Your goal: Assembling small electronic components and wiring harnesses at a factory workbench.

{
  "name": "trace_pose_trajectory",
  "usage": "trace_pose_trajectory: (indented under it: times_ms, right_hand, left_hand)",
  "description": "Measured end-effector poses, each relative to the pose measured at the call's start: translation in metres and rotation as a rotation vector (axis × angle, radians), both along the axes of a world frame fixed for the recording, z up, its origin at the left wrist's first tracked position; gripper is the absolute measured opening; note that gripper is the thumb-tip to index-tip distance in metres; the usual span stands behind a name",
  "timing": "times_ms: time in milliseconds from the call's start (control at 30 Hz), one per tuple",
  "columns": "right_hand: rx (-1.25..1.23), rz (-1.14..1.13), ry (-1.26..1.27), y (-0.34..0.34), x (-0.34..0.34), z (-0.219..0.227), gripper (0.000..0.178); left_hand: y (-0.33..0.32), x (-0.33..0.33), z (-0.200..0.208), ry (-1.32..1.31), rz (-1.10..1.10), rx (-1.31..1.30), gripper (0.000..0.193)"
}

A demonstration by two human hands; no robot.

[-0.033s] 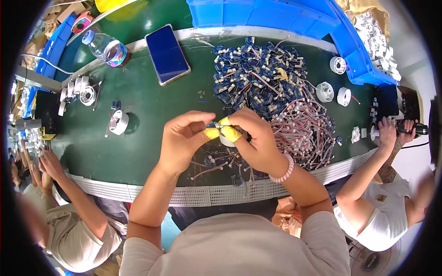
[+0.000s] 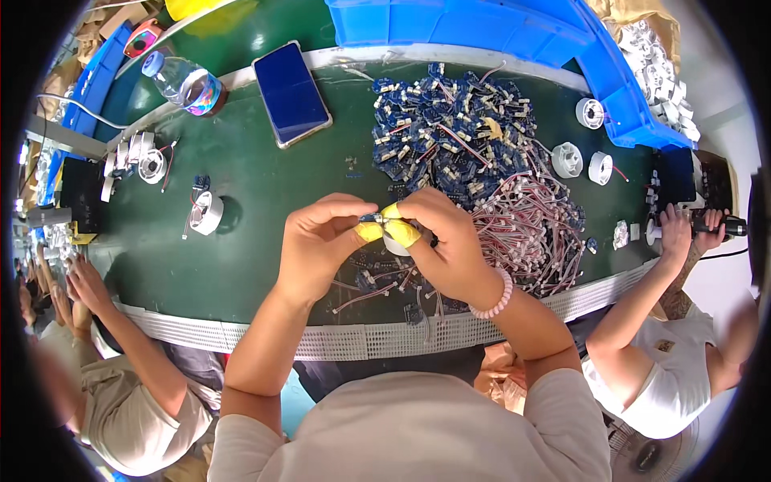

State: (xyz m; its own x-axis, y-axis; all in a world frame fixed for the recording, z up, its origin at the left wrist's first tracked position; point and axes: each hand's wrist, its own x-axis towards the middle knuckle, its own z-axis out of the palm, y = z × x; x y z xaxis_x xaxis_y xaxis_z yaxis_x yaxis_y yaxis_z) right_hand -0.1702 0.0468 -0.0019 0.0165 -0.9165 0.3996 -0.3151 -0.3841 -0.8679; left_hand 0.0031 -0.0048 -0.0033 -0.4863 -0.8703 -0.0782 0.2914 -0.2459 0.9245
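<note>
A small blue circuit board is held up over the near middle of a green desk, between a person's two bare hands. The left hand has its thumb and forefinger clamped on the board's left side; the right hand has its thumb and forefinger clamped at the right end — the exact contact is too small to make out. Yellow wraps cover the left thumb tip and the right thumb and forefinger tips, and a pale pink beaded bracelet circles the right wrist. Just below the fingers, partly hidden, is a white round part. Beyond the hands spreads a big pile of blue circuit boards, touching a heap of red-and-white wires to its right. Three white wheel-like parts sit right of the piles. On the left stands a white ring with a wire and a blue board beside it, and farther left a cluster of similar rings. Toward the far side lie a dark blue phone and a tilted plastic bottle — blue bins line the back right. Co-workers sit at either side, the right one gripping a black-handled tool.
</note>
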Motion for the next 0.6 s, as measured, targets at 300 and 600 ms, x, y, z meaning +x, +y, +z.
trace_pose_trajectory:
  times_ms: [300, 600]
  right_hand:
    - [-0.112, -0.136, 0.228, 0.007, 0.011, 0.004, 0.018]
    - [-0.038, -0.058, 0.217, 0.02, -0.003, 0.012, 0.019]
  left_hand:
    - [0.009, -0.005, 0.005, -0.273, 0.119, -0.369, 0.025]
    - [0.013, -0.013, 0.008, -0.286, 0.037, -0.391, 0.023]
